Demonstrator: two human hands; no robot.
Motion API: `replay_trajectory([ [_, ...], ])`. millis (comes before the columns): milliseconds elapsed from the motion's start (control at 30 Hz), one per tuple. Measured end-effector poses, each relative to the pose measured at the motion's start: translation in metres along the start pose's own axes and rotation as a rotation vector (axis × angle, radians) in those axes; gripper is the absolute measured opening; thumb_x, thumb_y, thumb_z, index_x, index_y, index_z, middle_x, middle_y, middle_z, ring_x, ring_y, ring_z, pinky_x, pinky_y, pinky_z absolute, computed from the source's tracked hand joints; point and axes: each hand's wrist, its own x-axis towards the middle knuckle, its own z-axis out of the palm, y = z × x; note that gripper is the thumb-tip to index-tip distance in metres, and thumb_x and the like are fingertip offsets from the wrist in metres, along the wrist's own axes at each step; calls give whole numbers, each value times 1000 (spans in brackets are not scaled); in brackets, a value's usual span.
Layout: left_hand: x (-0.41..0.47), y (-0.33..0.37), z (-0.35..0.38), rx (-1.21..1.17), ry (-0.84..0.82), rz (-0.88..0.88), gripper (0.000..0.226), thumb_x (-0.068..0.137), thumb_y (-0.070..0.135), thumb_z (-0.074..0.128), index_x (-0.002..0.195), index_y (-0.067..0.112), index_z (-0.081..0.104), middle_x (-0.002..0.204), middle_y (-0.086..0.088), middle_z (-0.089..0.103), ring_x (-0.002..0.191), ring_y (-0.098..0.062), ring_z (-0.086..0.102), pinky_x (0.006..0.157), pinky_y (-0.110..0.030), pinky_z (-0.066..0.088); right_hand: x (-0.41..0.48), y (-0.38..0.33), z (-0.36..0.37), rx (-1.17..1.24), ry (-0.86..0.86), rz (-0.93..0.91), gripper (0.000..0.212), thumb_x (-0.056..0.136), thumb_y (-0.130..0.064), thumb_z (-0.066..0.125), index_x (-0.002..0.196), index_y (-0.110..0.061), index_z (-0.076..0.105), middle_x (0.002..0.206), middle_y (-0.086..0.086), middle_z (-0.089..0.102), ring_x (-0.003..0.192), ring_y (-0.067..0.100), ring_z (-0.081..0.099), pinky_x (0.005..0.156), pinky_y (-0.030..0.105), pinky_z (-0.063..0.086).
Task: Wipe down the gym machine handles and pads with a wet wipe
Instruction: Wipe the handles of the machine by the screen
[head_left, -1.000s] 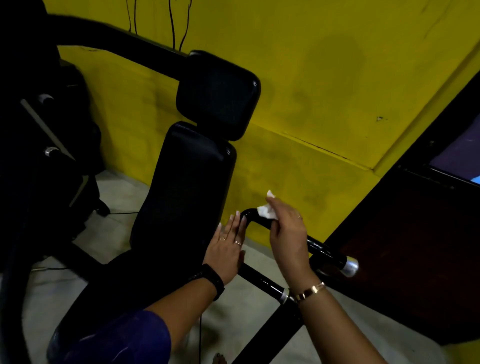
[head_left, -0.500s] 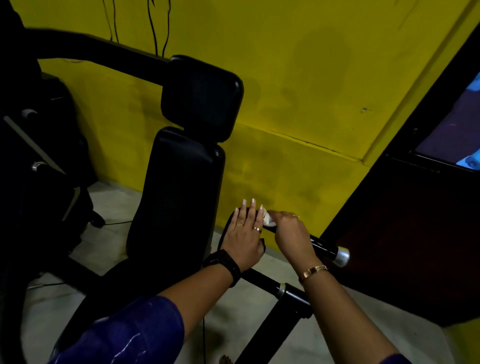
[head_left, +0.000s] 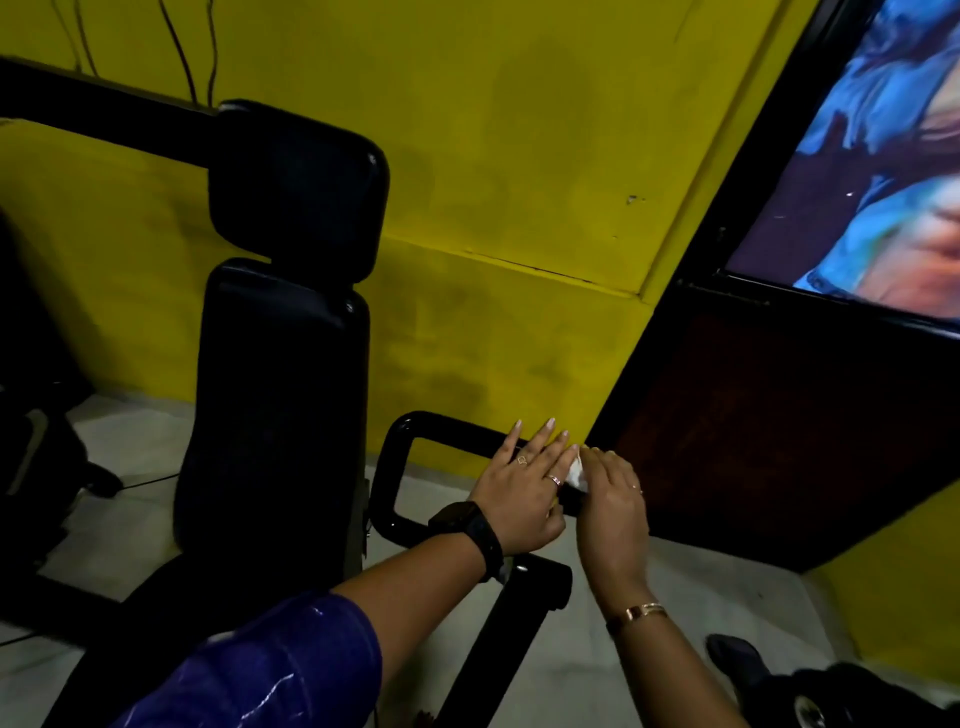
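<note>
A black looped machine handle (head_left: 395, 457) juts out beside the black back pad (head_left: 280, 415), with the head pad (head_left: 301, 192) above it. My left hand (head_left: 524, 493) rests on the handle's top bar with its fingers straight. Right beside it, my right hand (head_left: 613, 509) curls over the bar and holds a white wet wipe (head_left: 577, 472) against it. Only a small corner of the wipe shows between my two hands. The outer end of the handle is hidden under my right hand.
A yellow wall (head_left: 519, 208) runs behind the machine. A dark panel (head_left: 779, 426) with a bright screen (head_left: 878, 171) stands close on the right. The machine's black frame arm (head_left: 104, 124) crosses the upper left. Pale floor (head_left: 649, 623) lies below, with a dark shoe (head_left: 737, 654) at the lower right.
My right hand has slid the wipe outward along the handle bar, away from the bend. My left hand has come off the seat side onto the bar beside it.
</note>
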Motion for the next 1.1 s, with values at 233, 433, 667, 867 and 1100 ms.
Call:
replay_trajectory([
  [233, 9, 7, -9, -125, -28, 24, 63, 99, 37, 39, 156, 22, 16, 164, 1, 9, 151, -18, -9, 111, -42, -27, 0, 11, -29, 186, -195, 606, 32, 91, 4, 46, 118, -1, 63, 115, 25, 64, 107, 39, 59, 90, 43, 50],
  [433, 7, 7, -21, -359, -33, -34, 56, 103, 39, 36, 155, 23, 22, 163, 3, 16, 150, -14, -10, 114, -38, -22, 11, 8, -73, 815, -366, 919, 18, 97, -8, 45, 92, 0, 60, 77, 11, 63, 69, 25, 63, 63, 33, 54],
  [667, 0, 13, -39, -874, 123, -165, 46, 103, 38, 44, 145, 20, 44, 154, 2, 39, 151, -12, 3, 119, -39, -16, 3, -7, -98, 1242, -565, 947, 23, 94, -2, 43, 105, -4, 63, 100, 15, 68, 87, 28, 66, 64, 33, 57],
  [867, -21, 13, -56, -1046, 80, -282, 13, 95, 38, 60, 100, 28, 67, 117, 0, 69, 125, -16, 53, 122, -39, -5, -4, -36, -100, 1101, -809, 701, 27, 88, 16, 42, 97, -1, 61, 84, 15, 67, 70, 25, 66, 55, 27, 54],
  [1100, -59, 2, -65, -1311, 227, -636, 13, 95, 37, 61, 90, 25, 62, 97, -6, 74, 94, -18, 68, 83, -33, 53, -20, -54, -82, 1219, -774, 709, 27, 82, 18, 55, 107, 8, 58, 82, 22, 67, 64, 27, 66, 56, 31, 56],
])
